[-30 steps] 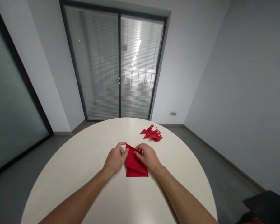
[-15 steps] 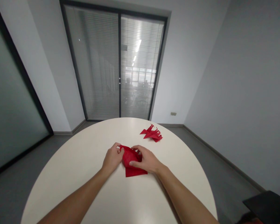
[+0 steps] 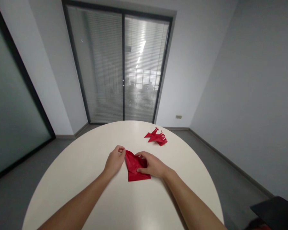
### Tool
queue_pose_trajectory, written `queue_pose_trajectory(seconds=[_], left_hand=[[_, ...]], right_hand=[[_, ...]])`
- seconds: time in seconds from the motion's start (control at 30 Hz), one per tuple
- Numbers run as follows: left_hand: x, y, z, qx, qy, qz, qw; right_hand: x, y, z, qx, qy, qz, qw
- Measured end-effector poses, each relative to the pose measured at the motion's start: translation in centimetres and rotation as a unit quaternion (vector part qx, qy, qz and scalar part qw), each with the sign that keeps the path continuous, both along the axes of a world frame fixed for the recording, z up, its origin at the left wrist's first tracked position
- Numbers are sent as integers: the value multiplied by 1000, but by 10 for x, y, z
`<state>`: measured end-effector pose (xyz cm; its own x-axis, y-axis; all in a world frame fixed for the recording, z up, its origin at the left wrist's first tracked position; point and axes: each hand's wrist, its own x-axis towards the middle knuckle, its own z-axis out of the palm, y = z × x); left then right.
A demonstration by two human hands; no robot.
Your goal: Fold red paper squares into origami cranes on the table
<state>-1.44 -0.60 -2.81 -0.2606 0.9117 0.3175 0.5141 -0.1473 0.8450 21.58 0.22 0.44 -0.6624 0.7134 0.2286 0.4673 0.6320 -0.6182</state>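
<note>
A red sheet of origami paper (image 3: 132,169) lies on the white round table, its upper part creased and lifted. My left hand (image 3: 114,160) is closed at the paper's upper left corner, thumb and fingers pinched together on it. Curved over the right side is my right hand (image 3: 154,164), thumb below and fingers above, closed round a raised fold that it partly hides. Beyond my right hand sits a cluster of folded red paper cranes (image 3: 156,138), several overlapping one another.
The round white table (image 3: 86,179) curves away on both sides. A dark chair-like object (image 3: 276,210) stands at the lower right. Behind the table are a glazed door with blinds (image 3: 105,73) and a wall outlet (image 3: 179,117).
The paper's left part has flattened and its corner is pulled out to a point. My left hand has shifted slightly left; my right thumb has slid a little right. The cranes have stayed put.
</note>
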Motion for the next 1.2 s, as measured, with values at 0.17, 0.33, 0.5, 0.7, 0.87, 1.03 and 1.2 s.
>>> queue_pose_trajectory(seconds=[0.17,0.33,0.5,0.7,0.87,1.03,1.2], left_hand=[[-3,5,-8,8,0,1,1000],[-4,8,-7,10,-41,-27,999],[-3,5,4,-7,-119,-73,990],[-4,1,15,-51,-152,-74,984],[-6,1,15,-1,-100,-72,992],[-5,-1,16,-18,-70,-74,995],[-3,-3,20,-31,-71,-88,993]], right_hand=[[2,-1,1,9,-4,13,1000],[2,-2,3,23,-6,35,999],[2,-1,2,20,-1,39,999],[3,0,-1,15,0,35,999],[3,-1,-1,17,3,36,999],[2,-2,3,28,1,45,999],[2,-3,7,31,1,53,998]])
